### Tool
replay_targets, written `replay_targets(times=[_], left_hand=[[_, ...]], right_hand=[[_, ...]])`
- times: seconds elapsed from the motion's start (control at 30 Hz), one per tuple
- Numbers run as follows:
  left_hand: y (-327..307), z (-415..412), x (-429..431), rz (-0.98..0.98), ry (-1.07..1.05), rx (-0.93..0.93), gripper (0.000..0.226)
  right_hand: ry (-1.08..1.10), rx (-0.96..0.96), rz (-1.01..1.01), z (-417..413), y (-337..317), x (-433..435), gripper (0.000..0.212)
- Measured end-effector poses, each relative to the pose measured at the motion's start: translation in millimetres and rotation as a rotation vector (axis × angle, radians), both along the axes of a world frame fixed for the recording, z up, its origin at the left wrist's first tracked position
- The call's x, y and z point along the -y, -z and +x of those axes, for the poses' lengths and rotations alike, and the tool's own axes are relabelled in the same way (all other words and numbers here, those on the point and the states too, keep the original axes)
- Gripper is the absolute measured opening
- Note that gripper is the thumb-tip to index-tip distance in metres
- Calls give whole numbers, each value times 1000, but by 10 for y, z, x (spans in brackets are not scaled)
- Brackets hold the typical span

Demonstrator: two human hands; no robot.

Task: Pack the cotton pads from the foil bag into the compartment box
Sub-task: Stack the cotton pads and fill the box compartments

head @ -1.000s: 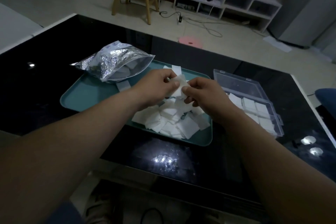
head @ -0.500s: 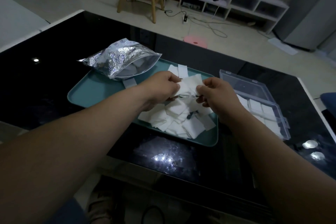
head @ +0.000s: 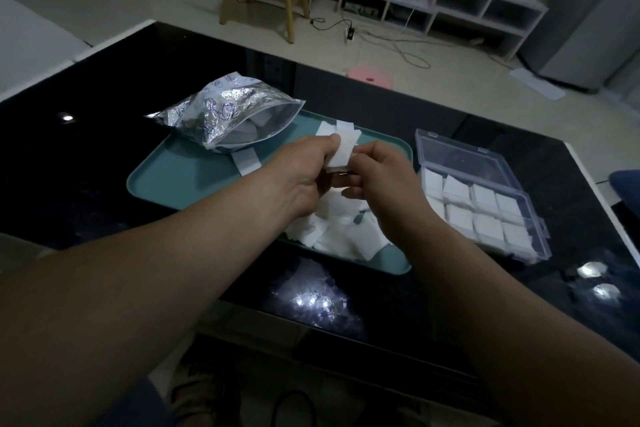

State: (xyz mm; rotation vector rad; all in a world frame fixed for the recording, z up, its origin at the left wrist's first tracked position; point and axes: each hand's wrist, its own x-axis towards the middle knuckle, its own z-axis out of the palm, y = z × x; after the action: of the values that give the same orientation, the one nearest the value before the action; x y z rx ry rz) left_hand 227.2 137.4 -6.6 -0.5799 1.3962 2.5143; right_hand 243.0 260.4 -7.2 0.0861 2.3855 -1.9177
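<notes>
Since the earlier frame, we saw both hands draw closer together. The left hand [head: 304,172] and right hand [head: 382,178] each pinched the white square cotton pads [head: 343,153], probably a thin stack, though the dim view left this unclear. They held it above the teal plastic tray [head: 156,180]. A loose pad pile [head: 341,236] lay at the tray's near end. The crinkled silver foil bag [head: 225,114] lay at its far left, mouth open. The clear plastic compartment box [head: 485,208] sat just right of the tray, lid open, pads in its cells.

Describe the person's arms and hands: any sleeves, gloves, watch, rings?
Nothing is worn on either. The left hand and right hand have no gloves, and no rings show in this dim light. The left forearm and right forearm are uncovered to the frame edge, with no sleeve, watch, bracelet or marking visible.
</notes>
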Motion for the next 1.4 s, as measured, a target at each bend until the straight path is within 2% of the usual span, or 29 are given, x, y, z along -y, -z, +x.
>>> replay_targets(times=[0.07,0.13,0.23,0.33,0.4,0.47,0.53,0.57,0.67,0.77,0.97,1.03,1.1,1.2,1.27,1.4], left_hand=[[31,6,-3,-66,-8,-4,9],[42,33,-10,-125,-15,-8,7],[32,85,-15,-258,14,-58,11],[-24,132,3,-360,170,-165,31],[-57,114,-2,-287,230,-190,34],[-73,40,34,-170,166,-110,30],[-82,-28,120,-81,67,5,23],[-77,-49,164,-70,37,44,21],[-31,-86,241,-67,21,87,13],[6,-105,241,-94,36,82,7],[56,-114,191,-198,59,52,19],[86,-109,181,-219,81,41,17],[120,-97,156,-242,99,31,17],[118,-66,120,-292,127,-2,17],[93,-65,134,-326,143,-41,19],[38,-58,163,-321,248,-91,28]], right_hand=[[-14,20,-39,4,8,30,27],[-6,5,26,10,4,49,30],[40,-95,329,-9,7,39,19],[27,-280,587,-26,-40,45,16],[-89,-298,506,-30,-114,45,14],[-129,-224,302,-76,-208,-9,17],[-27,-158,194,-187,-284,-136,20],[53,-148,208,-256,-298,-226,20],[176,-164,489,-413,-170,-470,16],[76,-130,787,-434,21,-514,18],[-49,-90,1028,-416,46,-383,45],[-104,-8,1111,-389,25,-362,42],[-138,29,1097,-365,23,-361,23],[-137,-4,942,-383,-42,-418,8],[-123,-29,745,-372,-156,-489,9],[-170,85,298,-320,-343,-603,13]])
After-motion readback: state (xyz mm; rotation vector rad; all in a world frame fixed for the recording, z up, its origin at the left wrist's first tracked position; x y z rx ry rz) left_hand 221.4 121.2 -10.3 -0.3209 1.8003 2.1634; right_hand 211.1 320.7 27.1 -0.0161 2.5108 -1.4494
